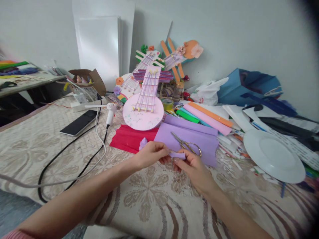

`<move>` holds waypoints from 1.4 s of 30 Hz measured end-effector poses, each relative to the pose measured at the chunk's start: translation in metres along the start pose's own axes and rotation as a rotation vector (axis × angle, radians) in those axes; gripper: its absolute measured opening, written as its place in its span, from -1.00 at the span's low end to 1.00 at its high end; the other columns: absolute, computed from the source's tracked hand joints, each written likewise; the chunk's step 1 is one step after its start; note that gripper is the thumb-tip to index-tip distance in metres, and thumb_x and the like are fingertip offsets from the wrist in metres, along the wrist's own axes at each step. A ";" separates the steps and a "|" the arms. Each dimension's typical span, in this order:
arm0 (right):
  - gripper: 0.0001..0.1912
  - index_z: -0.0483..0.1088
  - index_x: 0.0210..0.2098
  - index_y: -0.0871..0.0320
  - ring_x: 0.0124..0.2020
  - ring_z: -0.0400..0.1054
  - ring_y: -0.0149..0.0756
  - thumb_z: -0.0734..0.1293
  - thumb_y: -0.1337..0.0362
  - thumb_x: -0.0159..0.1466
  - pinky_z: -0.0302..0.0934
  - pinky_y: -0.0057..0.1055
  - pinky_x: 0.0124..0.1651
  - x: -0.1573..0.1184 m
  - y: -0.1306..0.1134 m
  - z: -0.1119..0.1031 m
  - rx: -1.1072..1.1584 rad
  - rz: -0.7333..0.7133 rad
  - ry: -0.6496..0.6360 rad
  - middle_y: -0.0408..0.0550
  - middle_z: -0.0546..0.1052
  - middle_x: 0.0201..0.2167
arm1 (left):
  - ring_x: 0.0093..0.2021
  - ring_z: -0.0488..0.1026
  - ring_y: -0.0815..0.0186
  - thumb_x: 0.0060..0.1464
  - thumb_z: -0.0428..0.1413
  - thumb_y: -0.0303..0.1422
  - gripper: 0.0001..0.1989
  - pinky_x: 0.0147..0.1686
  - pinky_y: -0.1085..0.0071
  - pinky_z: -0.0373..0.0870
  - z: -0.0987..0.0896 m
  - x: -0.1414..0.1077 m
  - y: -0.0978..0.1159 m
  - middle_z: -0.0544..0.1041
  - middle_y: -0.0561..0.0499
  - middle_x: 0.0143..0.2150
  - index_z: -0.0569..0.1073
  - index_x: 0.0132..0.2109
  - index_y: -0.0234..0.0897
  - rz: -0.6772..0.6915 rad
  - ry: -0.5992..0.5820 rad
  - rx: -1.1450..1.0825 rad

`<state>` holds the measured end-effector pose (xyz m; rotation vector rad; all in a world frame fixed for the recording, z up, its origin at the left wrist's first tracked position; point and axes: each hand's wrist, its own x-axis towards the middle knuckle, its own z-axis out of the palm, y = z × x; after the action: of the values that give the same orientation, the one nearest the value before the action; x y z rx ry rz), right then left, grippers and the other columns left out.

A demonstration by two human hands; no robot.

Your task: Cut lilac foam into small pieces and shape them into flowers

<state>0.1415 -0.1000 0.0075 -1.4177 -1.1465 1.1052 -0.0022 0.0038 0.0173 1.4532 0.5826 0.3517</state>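
Observation:
A small strip of purple paper (178,155) is pinched between my two hands, low in the middle of the head view. My left hand (156,153) grips its left end with thumb and fingers together. On the other end, my right hand (186,161) is closed in the same way. Just behind them, gold-handled scissors (185,143) lie on a larger purple crepe sheet (164,131). A little purple paper flower (143,143) rests beside my left hand, on a red crepe sheet (126,137).
A pink paper-plate guitar (143,114) leans against other decorated ones at the back. To the left are a white glue gun (111,114), its looping cord and a phone (79,122). Coloured paper rolls (209,116), scraps and a white plate (274,156) lie on the right.

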 end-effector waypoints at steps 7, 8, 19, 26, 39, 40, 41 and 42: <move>-0.91 0.31 -0.42 0.16 -0.54 0.20 -0.43 0.25 0.28 0.20 0.09 -0.49 -0.45 0.001 0.005 -0.002 0.043 0.010 0.008 -0.23 0.36 -0.61 | -0.46 0.38 0.44 -0.05 0.12 -0.29 -0.79 -0.40 0.49 0.32 -0.006 -0.001 0.006 0.46 0.02 -0.47 0.42 -0.36 -0.39 0.021 -0.081 0.045; -0.90 0.30 -0.43 0.16 -0.54 0.21 -0.43 0.25 0.28 0.20 0.09 -0.49 -0.45 0.001 0.004 -0.002 0.039 0.013 0.005 -0.23 0.36 -0.61 | -0.46 0.37 0.44 -0.07 0.14 -0.30 -0.81 -0.42 0.50 0.31 -0.006 -0.002 0.005 0.45 0.03 -0.48 0.42 -0.36 -0.39 0.041 -0.090 0.066; -0.92 0.32 -0.40 0.17 -0.53 0.23 -0.43 0.23 0.32 0.20 0.11 -0.49 -0.43 0.001 0.001 -0.001 0.011 0.014 -0.017 -0.22 0.38 -0.59 | -0.50 0.35 0.46 -0.06 0.13 -0.30 -0.79 -0.47 0.51 0.28 -0.008 -0.001 0.000 0.42 0.04 -0.51 0.39 -0.37 -0.40 0.059 -0.081 0.084; -0.92 0.33 -0.38 0.16 -0.52 0.24 -0.41 0.22 0.32 0.20 0.10 -0.48 -0.43 0.001 -0.002 0.001 -0.035 0.015 -0.047 -0.21 0.38 -0.58 | -0.57 0.25 0.50 -0.05 0.10 -0.31 -0.82 -0.57 0.56 0.17 -0.001 -0.002 0.000 0.33 0.11 -0.59 0.35 -0.45 -0.36 0.074 0.025 0.131; -0.90 0.31 -0.42 0.16 -0.53 0.22 -0.41 0.23 0.27 0.20 0.10 -0.47 -0.43 0.001 -0.001 0.001 -0.020 0.024 -0.025 -0.22 0.36 -0.61 | -0.55 0.29 0.48 0.01 0.05 -0.23 -0.75 -0.52 0.53 0.24 0.001 0.000 -0.004 0.36 0.08 -0.57 0.34 -0.45 -0.37 0.032 0.022 0.074; -0.90 0.31 -0.42 0.16 -0.53 0.22 -0.41 0.23 0.28 0.20 0.11 -0.47 -0.43 0.001 -0.001 0.001 -0.022 0.020 -0.021 -0.22 0.37 -0.61 | -0.55 0.30 0.48 0.02 0.03 -0.21 -0.73 -0.51 0.52 0.25 0.001 0.000 -0.005 0.37 0.07 -0.56 0.34 -0.44 -0.37 0.027 0.013 0.067; -0.90 0.31 -0.42 0.16 -0.53 0.22 -0.41 0.23 0.28 0.19 0.11 -0.47 -0.43 0.001 -0.001 0.001 -0.023 0.016 -0.019 -0.22 0.37 -0.61 | -0.55 0.31 0.47 0.02 0.03 -0.20 -0.72 -0.51 0.51 0.26 0.001 0.001 -0.005 0.37 0.07 -0.55 0.34 -0.43 -0.37 0.027 0.003 0.068; -0.90 0.31 -0.42 0.16 -0.53 0.22 -0.41 0.23 0.28 0.19 0.11 -0.47 -0.43 0.001 -0.001 0.001 -0.024 0.012 -0.019 -0.22 0.37 -0.61 | -0.55 0.31 0.47 0.01 0.05 -0.20 -0.73 -0.52 0.52 0.25 0.001 0.001 -0.005 0.38 0.07 -0.55 0.35 -0.42 -0.37 0.034 -0.006 0.075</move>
<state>0.1410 -0.0985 0.0078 -1.4376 -1.1696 1.1189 -0.0014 0.0030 0.0119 1.5372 0.5716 0.3551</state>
